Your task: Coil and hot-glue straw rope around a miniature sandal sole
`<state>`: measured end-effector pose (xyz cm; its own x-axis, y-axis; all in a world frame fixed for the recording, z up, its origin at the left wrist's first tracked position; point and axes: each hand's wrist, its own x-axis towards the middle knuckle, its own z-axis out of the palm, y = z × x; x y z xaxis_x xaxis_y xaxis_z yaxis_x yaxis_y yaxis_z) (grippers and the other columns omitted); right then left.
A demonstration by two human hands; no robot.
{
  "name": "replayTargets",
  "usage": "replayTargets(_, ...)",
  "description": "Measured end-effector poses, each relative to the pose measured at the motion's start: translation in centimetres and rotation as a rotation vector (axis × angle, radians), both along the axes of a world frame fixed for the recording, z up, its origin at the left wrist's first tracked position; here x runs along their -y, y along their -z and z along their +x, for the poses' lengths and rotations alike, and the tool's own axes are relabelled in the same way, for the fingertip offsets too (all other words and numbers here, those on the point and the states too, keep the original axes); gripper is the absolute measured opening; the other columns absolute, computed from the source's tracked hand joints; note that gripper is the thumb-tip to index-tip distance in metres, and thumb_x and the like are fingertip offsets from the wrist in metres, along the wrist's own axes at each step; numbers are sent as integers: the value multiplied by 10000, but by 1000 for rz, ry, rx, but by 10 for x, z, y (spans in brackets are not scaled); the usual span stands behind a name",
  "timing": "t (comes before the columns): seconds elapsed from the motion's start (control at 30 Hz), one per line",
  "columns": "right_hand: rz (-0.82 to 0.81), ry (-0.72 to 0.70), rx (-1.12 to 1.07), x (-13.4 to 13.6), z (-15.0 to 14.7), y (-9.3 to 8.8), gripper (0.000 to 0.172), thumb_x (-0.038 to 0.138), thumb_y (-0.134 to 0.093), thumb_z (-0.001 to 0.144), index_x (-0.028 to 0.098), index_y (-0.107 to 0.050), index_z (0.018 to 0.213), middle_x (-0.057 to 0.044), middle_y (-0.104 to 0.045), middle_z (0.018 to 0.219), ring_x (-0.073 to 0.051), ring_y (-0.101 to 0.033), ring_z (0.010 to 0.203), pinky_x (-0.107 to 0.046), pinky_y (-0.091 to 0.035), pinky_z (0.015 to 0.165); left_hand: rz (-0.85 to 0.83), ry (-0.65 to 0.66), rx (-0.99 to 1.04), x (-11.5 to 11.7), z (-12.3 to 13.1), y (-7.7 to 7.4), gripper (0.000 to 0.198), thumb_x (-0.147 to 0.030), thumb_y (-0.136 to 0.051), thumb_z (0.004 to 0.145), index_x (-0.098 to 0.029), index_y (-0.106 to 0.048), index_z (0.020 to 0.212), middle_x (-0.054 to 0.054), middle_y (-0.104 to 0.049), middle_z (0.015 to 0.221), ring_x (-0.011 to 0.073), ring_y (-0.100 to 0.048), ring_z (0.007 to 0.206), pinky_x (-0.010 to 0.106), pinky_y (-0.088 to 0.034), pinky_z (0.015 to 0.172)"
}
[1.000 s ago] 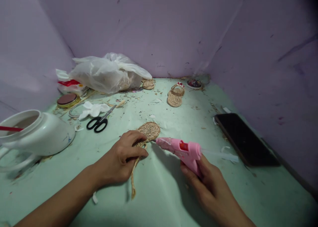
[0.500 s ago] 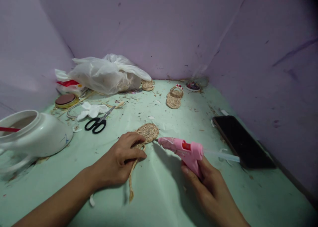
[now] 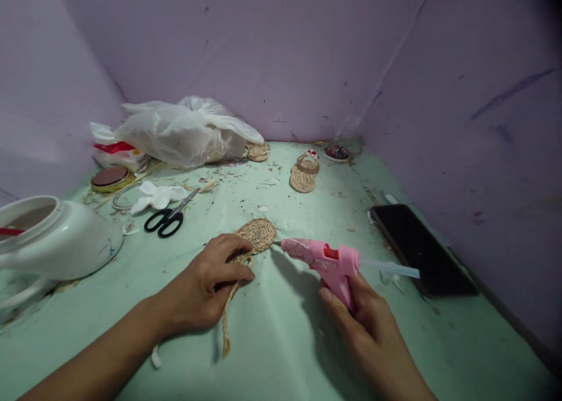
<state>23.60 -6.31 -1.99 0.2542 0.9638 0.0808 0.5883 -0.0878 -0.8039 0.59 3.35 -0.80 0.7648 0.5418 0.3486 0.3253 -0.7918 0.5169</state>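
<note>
A coiled piece of braided straw (image 3: pixel 260 232), oval and flat like a small sole, lies in the middle of the table. My left hand (image 3: pixel 215 278) is closed on its near-left part, fingers bent over it. From under those fingers a loose straw braid (image 3: pixel 226 325) trails toward me. In my right hand (image 3: pixel 366 325) is a pink hot glue gun (image 3: pixel 322 257), gripped by its handle. Its nozzle points left at the coil's right edge; whether it touches I cannot tell. A clear glue stick (image 3: pixel 390 267) sticks out of the gun's back.
Black-handled scissors (image 3: pixel 169 219) and a white water-jug-like pot (image 3: pixel 83 237) are at left. A phone (image 3: pixel 424 252) lies at right. Further back are a small straw sandal (image 3: pixel 304 175), a dish of beads (image 3: pixel 336 153), a plastic bag (image 3: pixel 188 134) and a round tin (image 3: pixel 112 178).
The whole view has shifted slightly, so things sit a little further left. Against the straw coil, the glue gun's nozzle has moved slightly right and up along the edge. My left hand keeps its hold.
</note>
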Motion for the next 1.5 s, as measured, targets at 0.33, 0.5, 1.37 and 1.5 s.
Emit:
replayTargets(0.33, 29, 49, -32, 0, -1, 0, 218, 373, -504, 804, 176, -550, 723, 23, -465, 566, -130, -435, 499, -230, -348, 431, 9, -2, 12, 0, -1, 1, 244, -43, -494, 787, -202, -648, 890, 112, -538, 1142, 243, -476, 1105, 420, -439, 908)
replayTargets(0.5, 46, 51, -58, -3, -2, -1, 233, 362, -500, 813, 198, -504, 648, 37, -414, 538, -121, -423, 483, -224, -338, 417, 9, -4, 2, 0, -1, 1, 246, -44, -487, 793, -201, -644, 897, 111, -534, 1144, 237, -474, 1107, 420, -435, 911)
replayTargets(1.37, -75, 94, -342, -23, 4, -12, 286, 447, -513, 757, 171, -544, 825, 44, -462, 517, -116, -415, 438, -230, -322, 399, 0, 2, 2, 0, -2, 4, 284, -21, -484, 786, -212, -645, 922, 102, -519, 1174, 241, -457, 1127, 428, -430, 922)
replayTargets(1.5, -92, 140, -484, -51, 21, -24, 281, 446, -594, 647, 180, -520, 699, 55, -442, 476, -97, -395, 395, -220, -311, 375, 16, 7, -4, 1, -4, 7, 369, -6, -461, 776, -236, -634, 1006, 88, -495, 1221, 243, -428, 1173, 451, -393, 978)
